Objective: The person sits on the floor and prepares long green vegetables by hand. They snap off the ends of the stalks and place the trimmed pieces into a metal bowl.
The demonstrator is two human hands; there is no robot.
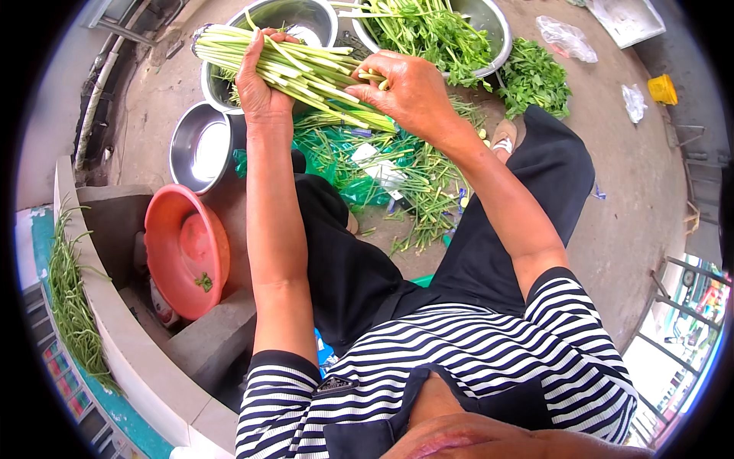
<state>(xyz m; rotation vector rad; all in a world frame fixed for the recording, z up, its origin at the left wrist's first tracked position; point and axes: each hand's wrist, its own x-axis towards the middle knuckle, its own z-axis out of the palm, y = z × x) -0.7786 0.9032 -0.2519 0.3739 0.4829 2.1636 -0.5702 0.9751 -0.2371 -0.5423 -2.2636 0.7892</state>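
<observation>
In front of me, a thick bundle of green stalks (312, 69), which look like garlic scapes, lies nearly level. My left hand (262, 94) is wrapped around it towards its left end. At the right end, my right hand (410, 92) pinches several stalk ends between thumb and curled fingers. Below the bundle, more green stalks and cut pieces (430, 189) are scattered over a green plastic bag (367, 192) on the floor. Behind my left hand, a metal basin (312, 14) is partly covered by the bundle.
Leafy celery-like greens fill a metal basin (504, 40), with another leafy heap (533, 77) beside it. To the left stand a metal bowl (178, 146) and a red plastic basin (157, 252). Long green beans (71, 287) lie along a tiled ledge (120, 327). A yellow container (662, 89) sits far right.
</observation>
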